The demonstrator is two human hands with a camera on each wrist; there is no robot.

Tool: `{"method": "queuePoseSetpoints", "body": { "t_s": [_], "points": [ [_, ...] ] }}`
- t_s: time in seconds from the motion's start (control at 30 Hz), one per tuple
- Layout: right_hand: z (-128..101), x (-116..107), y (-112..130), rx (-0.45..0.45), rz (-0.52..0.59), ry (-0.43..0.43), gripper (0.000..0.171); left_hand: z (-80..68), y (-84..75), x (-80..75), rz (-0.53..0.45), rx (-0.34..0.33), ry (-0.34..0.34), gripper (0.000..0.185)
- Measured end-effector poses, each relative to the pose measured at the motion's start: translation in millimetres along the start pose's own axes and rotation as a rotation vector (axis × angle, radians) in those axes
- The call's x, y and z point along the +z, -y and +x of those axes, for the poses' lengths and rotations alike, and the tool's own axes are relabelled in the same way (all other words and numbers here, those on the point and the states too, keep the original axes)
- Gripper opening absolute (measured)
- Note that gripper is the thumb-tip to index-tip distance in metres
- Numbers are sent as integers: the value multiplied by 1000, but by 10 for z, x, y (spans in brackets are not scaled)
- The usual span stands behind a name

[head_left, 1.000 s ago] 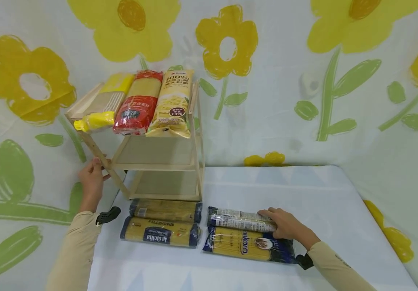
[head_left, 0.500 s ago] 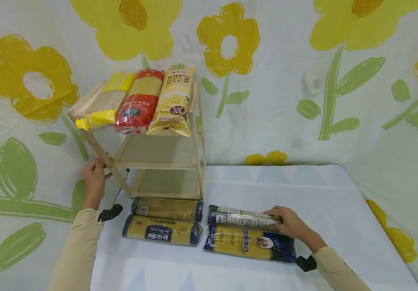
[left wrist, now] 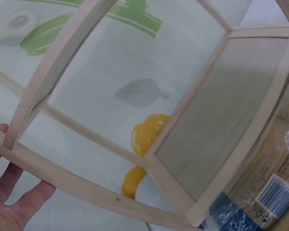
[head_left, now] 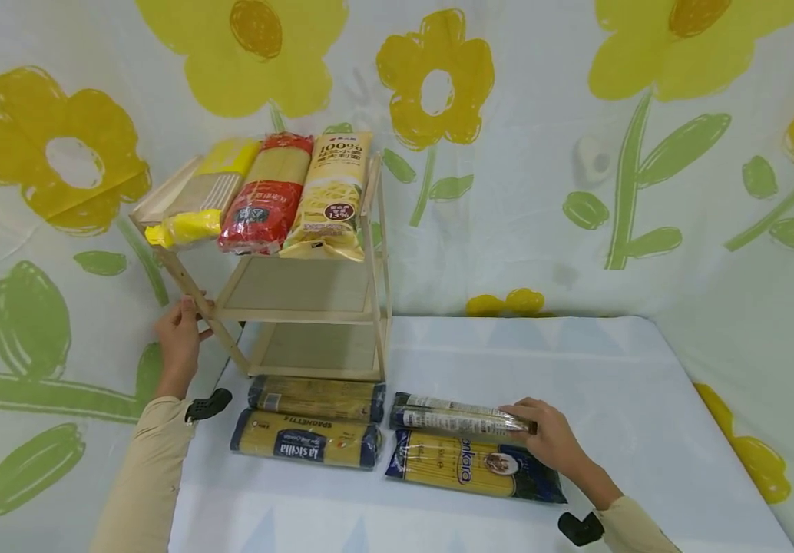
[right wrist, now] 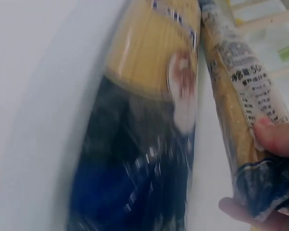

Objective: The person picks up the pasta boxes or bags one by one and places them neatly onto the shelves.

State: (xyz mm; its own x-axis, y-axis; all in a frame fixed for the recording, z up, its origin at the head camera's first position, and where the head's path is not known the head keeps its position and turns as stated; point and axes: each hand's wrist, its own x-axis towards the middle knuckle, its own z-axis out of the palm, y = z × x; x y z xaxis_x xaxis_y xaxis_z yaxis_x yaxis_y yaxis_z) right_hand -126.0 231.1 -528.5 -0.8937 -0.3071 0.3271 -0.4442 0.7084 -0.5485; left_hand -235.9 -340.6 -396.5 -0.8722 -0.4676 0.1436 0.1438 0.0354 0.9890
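Right hand (head_left: 547, 438): fingers and thumb (right wrist: 274, 137) curled round the near end of a spaghetti pack (head_left: 458, 415), pinching it at its dark end seal; pack lying lengthwise on the table (head_left: 577, 369), its right end slightly raised, touching the blue-and-yellow pack (head_left: 474, 464) just in front of it. Forearm in a beige sleeve, reaching in from the lower right, palm down. Left hand (head_left: 177, 338): fingers wrapped round the slanted front leg of a wooden rack (head_left: 314, 307), thumb (left wrist: 31, 197) against the lower rail; arm stretched forward along the table's left edge. Rack: three tiers, at the table's rear left; top tier bearing three packs side by side, yellow (head_left: 200, 201), red (head_left: 266, 196) and pale yellow (head_left: 328, 198); middle and bottom tiers bare. Two more spaghetti packs (head_left: 310, 418) lie side by side directly before the rack's foot, left of the held pack. Backdrop: flowered cloth (head_left: 577, 138).
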Motion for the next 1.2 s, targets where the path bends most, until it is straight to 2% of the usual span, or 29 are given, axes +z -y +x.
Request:
{"method": "queuePoseSetpoints", "body": {
  "t_s": [0.23, 0.6, 0.77, 0.97, 1.2],
  "points": [
    [-94, -6, 235, 53, 115, -80, 38, -7, -4, 19, 1, 0, -8, 38],
    [-123, -60, 625, -29, 190, -237, 42, 20, 36, 22, -27, 20, 0, 38],
    [-38, -138, 892, -83, 254, -320, 42, 12, 18, 19, -2, 8, -22, 37],
    [111, -182, 1177, -138, 375, -395, 41, 10, 0, 11, 2, 5, -7, 38],
    [363, -219, 1535, -175, 407, -468, 39, 24, 10, -12, -20, 8, -3, 37]
  ]
}}
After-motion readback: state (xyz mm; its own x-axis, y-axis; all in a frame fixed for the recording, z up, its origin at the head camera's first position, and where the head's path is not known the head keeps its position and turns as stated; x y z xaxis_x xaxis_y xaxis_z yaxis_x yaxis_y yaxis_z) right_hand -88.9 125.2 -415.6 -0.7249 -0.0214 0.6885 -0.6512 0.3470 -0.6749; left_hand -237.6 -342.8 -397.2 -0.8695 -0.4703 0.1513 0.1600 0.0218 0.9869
